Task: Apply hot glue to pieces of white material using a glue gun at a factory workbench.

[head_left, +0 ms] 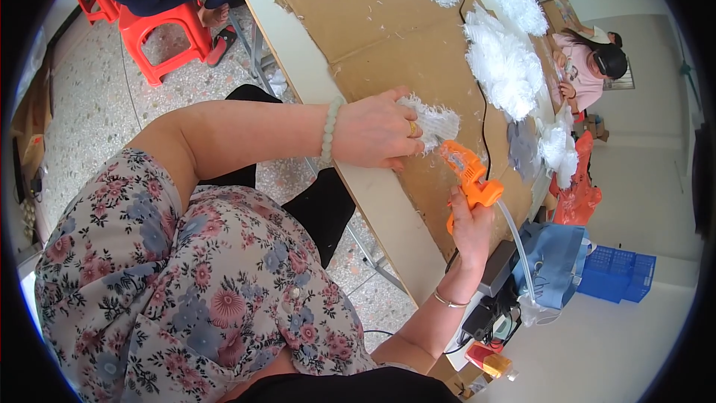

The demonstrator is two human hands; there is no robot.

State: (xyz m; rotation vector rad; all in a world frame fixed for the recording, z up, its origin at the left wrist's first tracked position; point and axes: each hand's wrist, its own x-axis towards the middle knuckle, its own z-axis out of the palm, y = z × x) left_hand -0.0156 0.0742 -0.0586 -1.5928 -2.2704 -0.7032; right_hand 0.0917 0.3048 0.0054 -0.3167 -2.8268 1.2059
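An orange glue gun [471, 176] is gripped in my right hand [473, 233], its nozzle end pointing toward my left hand. From its back end a long translucent glue stick [516, 235] trails toward the table's near right side. With its fingers curled over the edge, my left hand [377, 131] holds a small white fringed piece [436, 124] on the brown cardboard. The nozzle end is close beside this piece; whether they touch I cannot tell. My left thumb is partly hidden.
Brown cardboard [388, 37] covers much of the table [277, 26]. Piles of white fringed material [503, 63] lie along the far side, and a black cord [485, 104] crosses the cardboard. Another person [585, 67] works beyond. At right stand a blue bag [552, 261] and blue crates [615, 272].
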